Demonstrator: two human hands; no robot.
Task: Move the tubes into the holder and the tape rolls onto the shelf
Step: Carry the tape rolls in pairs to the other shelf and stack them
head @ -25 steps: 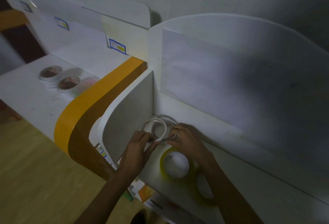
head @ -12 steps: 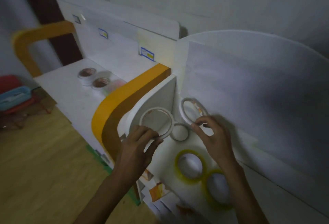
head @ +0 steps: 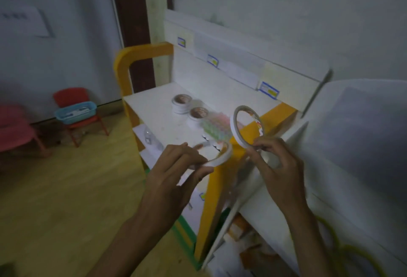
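Two tape rolls airborne mid-frame: left hand point(head: 169, 179) pinches flat roll point(head: 217, 157), right hand point(head: 279, 166) pinches upright roll point(head: 244, 127). Transfer step; next, set both on shelf point(head: 154, 109) beside stacked rolls point(head: 189, 109).

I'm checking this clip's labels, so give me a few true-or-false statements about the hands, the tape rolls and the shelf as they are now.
1. The left hand holds a white tape roll. True.
2. The right hand is empty. False: it holds an upright tape ring and a smaller roll.
3. Two tape stacks sit on the white shelf. True.
4. The blue basket sits on the floor. False: it rests on a red chair.
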